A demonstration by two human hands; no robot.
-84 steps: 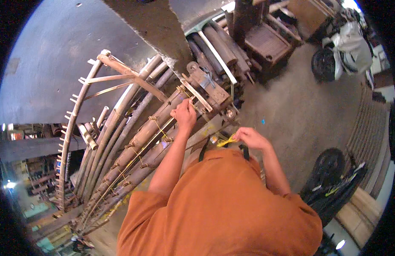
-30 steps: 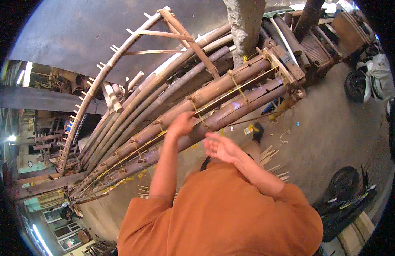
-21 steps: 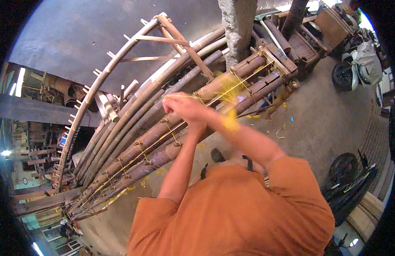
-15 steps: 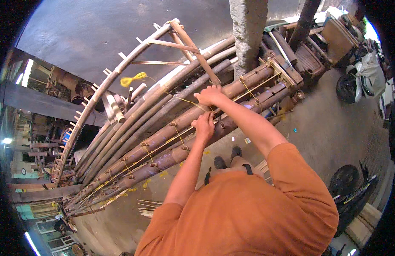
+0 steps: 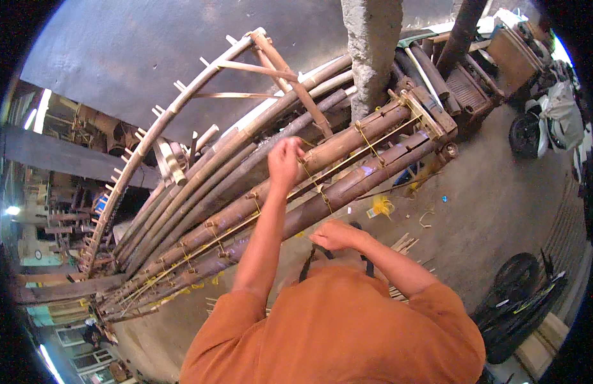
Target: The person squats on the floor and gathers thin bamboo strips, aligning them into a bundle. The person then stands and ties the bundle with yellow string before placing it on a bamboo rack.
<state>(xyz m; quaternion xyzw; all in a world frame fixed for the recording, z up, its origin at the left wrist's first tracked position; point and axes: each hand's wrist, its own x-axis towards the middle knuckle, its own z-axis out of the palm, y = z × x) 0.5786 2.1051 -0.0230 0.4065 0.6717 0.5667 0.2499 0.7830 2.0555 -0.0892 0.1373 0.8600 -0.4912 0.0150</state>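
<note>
A rough concrete pillar [image 5: 372, 57] and a curved, pegged bamboo frame [image 5: 175, 105] stand behind two round, brown bamboo beams [image 5: 335, 147], which slant from left to far right, lashed with thin cord; a bright yellow tangle [image 5: 381, 206] shows to the right of a worker's right hand [image 5: 335, 235]. The left hand [image 5: 285, 157] is at the far beam. Both hands' fingers curl inward; whether they grip anything cannot be told.
</note>
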